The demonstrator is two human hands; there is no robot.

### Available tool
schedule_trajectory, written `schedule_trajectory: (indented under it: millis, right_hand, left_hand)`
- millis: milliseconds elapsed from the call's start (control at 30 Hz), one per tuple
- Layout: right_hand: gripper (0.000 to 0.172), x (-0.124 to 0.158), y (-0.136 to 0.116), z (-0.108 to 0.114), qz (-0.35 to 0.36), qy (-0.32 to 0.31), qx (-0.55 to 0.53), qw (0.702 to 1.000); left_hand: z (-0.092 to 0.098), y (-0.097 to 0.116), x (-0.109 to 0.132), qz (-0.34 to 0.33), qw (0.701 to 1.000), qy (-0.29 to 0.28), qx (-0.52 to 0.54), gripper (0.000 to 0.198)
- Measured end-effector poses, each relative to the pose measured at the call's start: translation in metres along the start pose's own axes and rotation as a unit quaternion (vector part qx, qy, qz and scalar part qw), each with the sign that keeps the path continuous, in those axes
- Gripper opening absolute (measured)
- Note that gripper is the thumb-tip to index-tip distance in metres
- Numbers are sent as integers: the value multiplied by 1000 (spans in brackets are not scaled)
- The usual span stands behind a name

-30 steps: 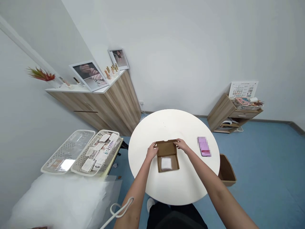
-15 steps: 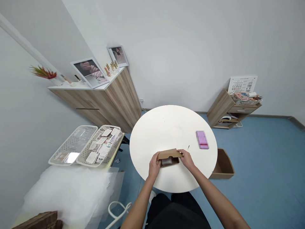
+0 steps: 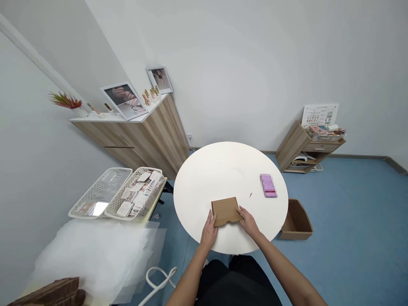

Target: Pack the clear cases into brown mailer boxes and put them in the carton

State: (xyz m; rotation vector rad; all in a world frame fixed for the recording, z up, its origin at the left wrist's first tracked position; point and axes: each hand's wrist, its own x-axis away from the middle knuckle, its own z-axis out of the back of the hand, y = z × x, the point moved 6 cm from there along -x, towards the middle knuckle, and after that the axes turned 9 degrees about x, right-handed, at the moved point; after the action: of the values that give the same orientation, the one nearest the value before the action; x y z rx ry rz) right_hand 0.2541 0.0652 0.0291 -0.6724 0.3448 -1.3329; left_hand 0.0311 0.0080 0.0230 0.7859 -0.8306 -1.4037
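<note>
A flat brown cardboard box (image 3: 225, 210) lies near the front of the round white table (image 3: 204, 170), its lid folded down over the top with the front flap toward me. My left hand (image 3: 209, 229) grips its left front corner, thumb and fingers on the side. At the right edge, my right hand (image 3: 248, 221) holds the lid and side between thumb and fingers. What the box contains is hidden under the lid. A purple packet (image 3: 268, 185), blurred out, lies on the table to the right.
Left of the table stand white baskets, one with cards and packets (image 3: 137, 193), one with clear bags (image 3: 102, 193). White foam sheets (image 3: 92, 255) lie below them. A brown bin (image 3: 296, 221) stands on the floor at right. Wooden cabinets (image 3: 162, 136) line the wall.
The box lid has come down from partly raised to lying over the box, covering the grey thing inside. Both hands have moved down to the box's sides.
</note>
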Motion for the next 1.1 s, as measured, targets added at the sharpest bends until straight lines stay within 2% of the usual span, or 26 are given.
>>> schedule_trajectory:
  millis: [100, 200, 300, 400, 533, 700, 833, 933, 1100]
  right_hand:
    - [78, 14, 2, -17, 16, -8, -51, 999]
    - [74, 16, -1, -18, 1, 9, -89, 996]
    - [61, 6, -10, -3, -24, 0, -96, 995]
    - [45, -9, -25, 22, -35, -12, -86, 996]
    - [29, -31, -42, 49, -53, -13, -68, 996]
    - [21, -59, -53, 54, -99, -63, -100, 988]
    - [24, -74, -57, 57, -139, -127, -187, 964]
    - [28, -82, -59, 63, -157, -166, -242, 943]
    - [31, -96, -60, 67, -170, -198, -269, 927]
  left_hand:
    - [-14, -9, 9, 27, 999, 8, 28, 74]
    - [-14, -8, 6, 66, 995, 48, 54, 71]
    - [2, 4, -7, 106, 988, 77, 85, 61]
    - [28, 23, -25, 156, 980, 81, 96, 47]
    - [61, 51, -52, 173, 979, 87, 58, 36]
    - [76, 62, -75, 196, 979, 48, -30, 23]
    - [80, 55, -92, 225, 974, 22, -21, 20]
    - [84, 47, -106, 252, 968, -5, 2, 25]
    - [87, 39, -124, 266, 962, -45, 39, 28]
